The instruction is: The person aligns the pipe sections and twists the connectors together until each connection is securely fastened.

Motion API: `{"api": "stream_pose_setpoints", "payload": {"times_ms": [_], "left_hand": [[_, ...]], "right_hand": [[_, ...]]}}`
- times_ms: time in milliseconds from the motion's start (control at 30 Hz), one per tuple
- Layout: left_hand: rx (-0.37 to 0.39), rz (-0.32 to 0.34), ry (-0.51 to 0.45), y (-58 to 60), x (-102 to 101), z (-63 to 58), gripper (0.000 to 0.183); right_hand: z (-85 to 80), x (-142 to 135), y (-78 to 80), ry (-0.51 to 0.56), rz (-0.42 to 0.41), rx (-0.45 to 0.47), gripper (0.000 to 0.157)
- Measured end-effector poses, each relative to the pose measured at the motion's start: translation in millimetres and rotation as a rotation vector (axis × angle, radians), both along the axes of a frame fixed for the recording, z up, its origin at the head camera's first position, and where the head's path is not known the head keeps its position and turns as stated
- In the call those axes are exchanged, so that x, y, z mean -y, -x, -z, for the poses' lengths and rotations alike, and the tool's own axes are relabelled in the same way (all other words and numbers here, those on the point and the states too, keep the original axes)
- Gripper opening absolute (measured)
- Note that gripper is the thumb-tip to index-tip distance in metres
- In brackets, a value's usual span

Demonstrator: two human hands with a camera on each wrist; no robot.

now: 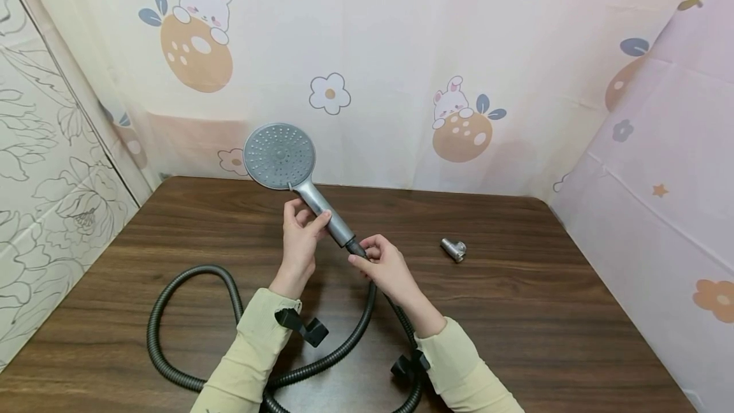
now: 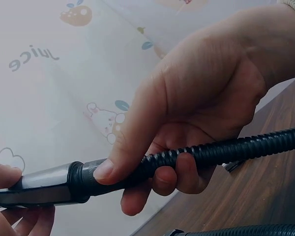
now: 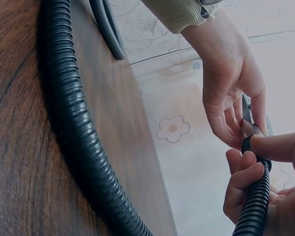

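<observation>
A grey shower head (image 1: 280, 155) with a round nozzle face is held up at a slant above the table's back part. My left hand (image 1: 301, 238) grips its silver handle, thumb on top and fingers beneath. At the handle's lower end sits the dark connector of a black ribbed hose (image 2: 265, 142). My right hand (image 1: 388, 269) pinches that connector, and in the left wrist view its thumb lies on the connector with fingers curled under the hose. Connector and handle meet end to end; how far they are joined cannot be told.
The hose lies in loops (image 1: 157, 330) over the left and front of the brown wooden table (image 1: 533, 317). A small chrome fitting (image 1: 454, 250) lies to the right of my right hand. Printed curtains (image 1: 378, 30) stand behind and at the sides.
</observation>
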State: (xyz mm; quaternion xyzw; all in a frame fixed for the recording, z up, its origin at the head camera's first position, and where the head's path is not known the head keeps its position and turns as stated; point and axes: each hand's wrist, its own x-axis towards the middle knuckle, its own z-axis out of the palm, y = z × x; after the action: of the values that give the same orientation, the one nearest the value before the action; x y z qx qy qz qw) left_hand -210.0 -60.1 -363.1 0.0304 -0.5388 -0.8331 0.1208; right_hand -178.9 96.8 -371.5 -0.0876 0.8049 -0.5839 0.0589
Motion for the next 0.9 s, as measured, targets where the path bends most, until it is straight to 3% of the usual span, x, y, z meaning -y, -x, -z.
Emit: {"api": "stream_pose_setpoints", "payload": {"times_ms": [400, 700, 900], "left_hand": [[-0.005, -0.003, 0.016, -0.8, 1.0, -1.1, 0.041], [0.002, 0.005, 0.016, -2.2, 0.9, -3.1, 0.041], [-0.011, 0.001, 0.028, -2.7, 1.1, -3.5, 0.042]], "right_hand": [[-1.3, 1.4, -0.6, 0.003, -0.007, 0.008, 0.023], [-31.1, 6.6, -17.9, -0.05, 0.019, -0.006, 0.022], [-33.8, 8.1, -20.4, -0.019, 0.022, -0.012, 0.023]]}}
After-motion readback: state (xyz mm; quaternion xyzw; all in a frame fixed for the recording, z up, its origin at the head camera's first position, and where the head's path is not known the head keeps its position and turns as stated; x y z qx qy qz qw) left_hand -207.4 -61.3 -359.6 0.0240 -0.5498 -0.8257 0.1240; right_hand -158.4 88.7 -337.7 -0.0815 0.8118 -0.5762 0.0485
